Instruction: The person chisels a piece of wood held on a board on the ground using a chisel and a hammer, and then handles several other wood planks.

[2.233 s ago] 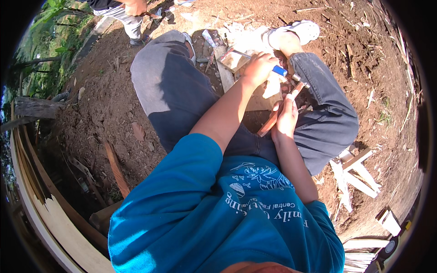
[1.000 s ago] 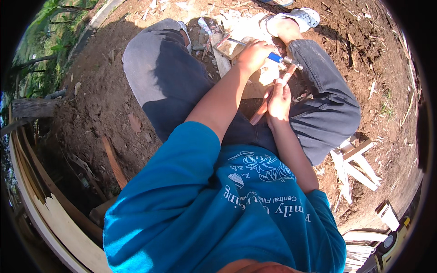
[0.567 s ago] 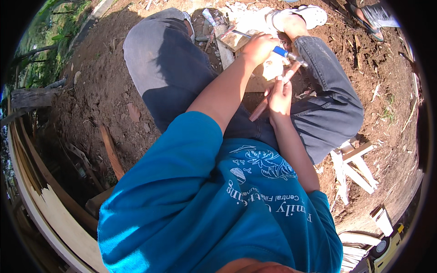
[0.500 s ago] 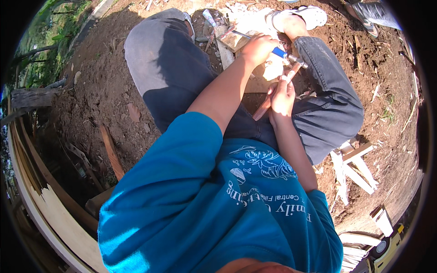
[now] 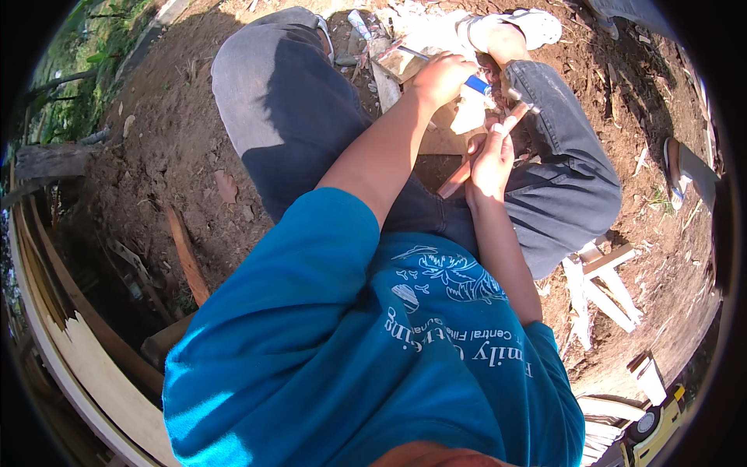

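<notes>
My left hand (image 5: pixel 443 80) is closed around a chisel, its blue handle (image 5: pixel 477 84) sticking out on the right and its metal blade (image 5: pixel 412 52) on the far left side. The blade lies over a pale wooden block (image 5: pixel 401 65) on the ground between my legs; the contact at its tip is too small to make out. In my right hand (image 5: pixel 492 162) is a hammer by its reddish-brown wooden handle (image 5: pixel 454 181). The metal hammer head (image 5: pixel 523 101) stands a little right of the chisel handle's end, apart from it.
Pale wood chips (image 5: pixel 469 115) and a board (image 5: pixel 443 142) lie between my legs. Split wood pieces (image 5: pixel 603 292) are on the soil at right. Another person's sandalled foot (image 5: pixel 675 175) is at the far right. Long planks (image 5: pixel 101 381) run along the left; a yellow wheeled object (image 5: pixel 657 428) stands lower right.
The hammer head has drawn back rightward from the chisel's end, my right hand shifting slightly right with it. My left hand has barely moved. At far right, another person's foot has come in.
</notes>
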Action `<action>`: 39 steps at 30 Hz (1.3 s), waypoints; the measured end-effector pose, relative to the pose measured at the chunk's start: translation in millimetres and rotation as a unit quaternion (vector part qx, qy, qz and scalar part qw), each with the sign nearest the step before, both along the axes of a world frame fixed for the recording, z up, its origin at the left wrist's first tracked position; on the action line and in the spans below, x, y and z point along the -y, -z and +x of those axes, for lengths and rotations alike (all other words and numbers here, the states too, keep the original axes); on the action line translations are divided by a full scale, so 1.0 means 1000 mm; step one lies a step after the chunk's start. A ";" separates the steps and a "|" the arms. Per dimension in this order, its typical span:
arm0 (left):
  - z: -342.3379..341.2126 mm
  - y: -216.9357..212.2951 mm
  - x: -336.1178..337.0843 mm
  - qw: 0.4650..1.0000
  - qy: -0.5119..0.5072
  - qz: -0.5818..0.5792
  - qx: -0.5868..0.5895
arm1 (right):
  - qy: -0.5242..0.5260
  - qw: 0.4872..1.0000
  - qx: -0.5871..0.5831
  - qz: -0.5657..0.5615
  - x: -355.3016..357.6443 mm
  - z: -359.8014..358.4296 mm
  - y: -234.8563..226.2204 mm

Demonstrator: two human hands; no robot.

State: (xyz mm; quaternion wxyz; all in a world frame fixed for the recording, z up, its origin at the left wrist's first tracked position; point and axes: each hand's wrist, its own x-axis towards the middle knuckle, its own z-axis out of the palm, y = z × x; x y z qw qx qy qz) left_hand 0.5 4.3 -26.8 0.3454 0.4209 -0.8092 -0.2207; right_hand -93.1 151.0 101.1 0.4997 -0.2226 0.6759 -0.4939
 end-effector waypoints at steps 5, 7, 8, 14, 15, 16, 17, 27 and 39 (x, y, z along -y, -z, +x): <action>0.000 0.007 0.006 1.000 0.007 -0.007 0.004 | -0.067 0.996 -0.051 0.034 -0.005 0.007 0.007; 0.002 0.010 0.001 1.000 -0.003 0.003 -0.004 | -0.005 0.999 0.007 -0.051 0.003 0.004 0.004; -0.002 0.010 0.003 1.000 0.000 0.008 0.003 | 0.066 0.995 -0.023 -0.065 0.005 -0.002 -0.002; -0.001 0.007 0.003 1.000 -0.019 0.011 -0.002 | 0.019 0.999 -0.019 -0.043 0.005 -0.006 0.012; 0.001 0.005 0.007 1.000 0.002 0.009 0.028 | 0.074 0.995 -0.013 -0.069 0.006 -0.002 -0.004; 0.002 0.006 0.004 1.000 -0.002 0.012 0.028 | 0.088 0.995 -0.034 -0.043 0.005 0.001 0.001; 0.002 0.007 0.001 1.000 -0.007 0.014 0.027 | -0.010 0.999 -0.033 0.012 -0.002 0.005 0.004; 0.004 0.008 0.008 1.000 -0.008 -0.009 0.022 | -0.012 1.000 -0.012 -0.023 0.001 0.000 0.006; 0.003 0.009 0.004 1.000 -0.003 -0.006 0.012 | -0.077 0.995 -0.040 0.046 -0.002 0.013 0.007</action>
